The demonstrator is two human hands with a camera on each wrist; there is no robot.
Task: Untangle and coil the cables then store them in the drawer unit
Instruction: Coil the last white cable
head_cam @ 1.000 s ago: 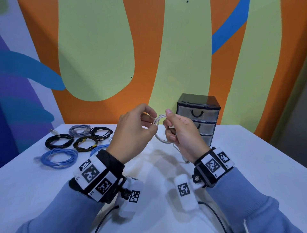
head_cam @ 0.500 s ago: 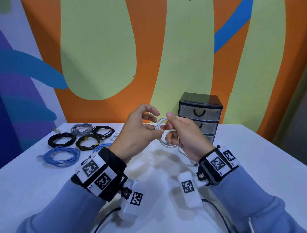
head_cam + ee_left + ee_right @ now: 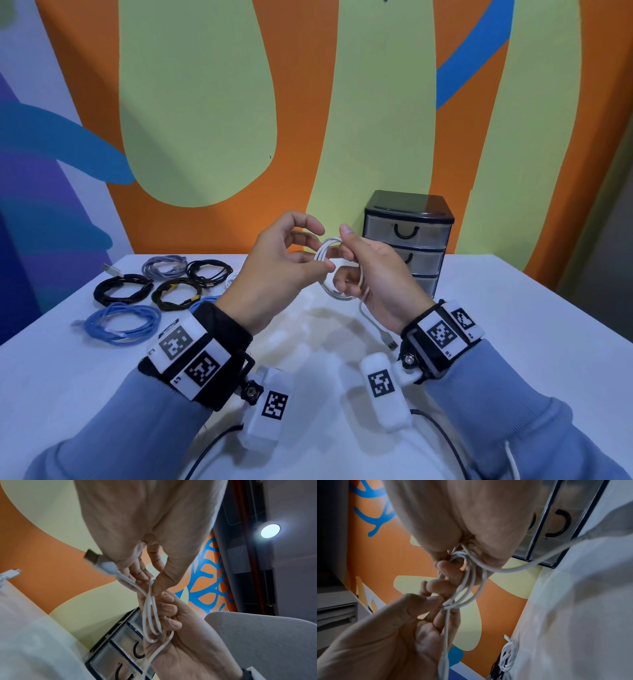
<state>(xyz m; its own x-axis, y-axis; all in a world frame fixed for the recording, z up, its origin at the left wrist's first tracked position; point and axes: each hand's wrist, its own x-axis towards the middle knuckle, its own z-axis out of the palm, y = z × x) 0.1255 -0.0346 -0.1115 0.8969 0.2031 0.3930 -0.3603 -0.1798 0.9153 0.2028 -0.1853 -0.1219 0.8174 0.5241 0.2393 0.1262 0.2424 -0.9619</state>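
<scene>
At the middle of the head view, both hands are raised above the white table (image 3: pixel 513 342) and meet around a white cable (image 3: pixel 325 255) wound into a small coil. The right hand (image 3: pixel 380 274) has its fingers curled through the loops and grips the coil; the right wrist view shows several turns bunched under its fingers (image 3: pixel 447 566). The left hand (image 3: pixel 281 263) pinches the coil's near side between thumb and forefinger, with its other fingers arched loosely above. In the left wrist view, one plug end (image 3: pixel 96 559) sticks out to the upper left by the left palm. In the head view, a loose tail drops from the coil past the right wrist to a plug (image 3: pixel 390 342) lying just above the wrist strap.

The drawer unit (image 3: pixel 407 240) stands on the table right of centre, just behind the right hand, with all three drawers closed. At the left of the frame, coiled cables lie on the table: a blue one (image 3: pixel 123 322) nearest, two black ones (image 3: pixel 123 289) (image 3: pixel 207 272), a black and yellow one (image 3: pixel 178 294), and a grey one (image 3: pixel 164 265) at the back. Part of another white coil (image 3: pixel 233 277) shows beside the left hand. The wall behind is painted orange, pale green and blue.
</scene>
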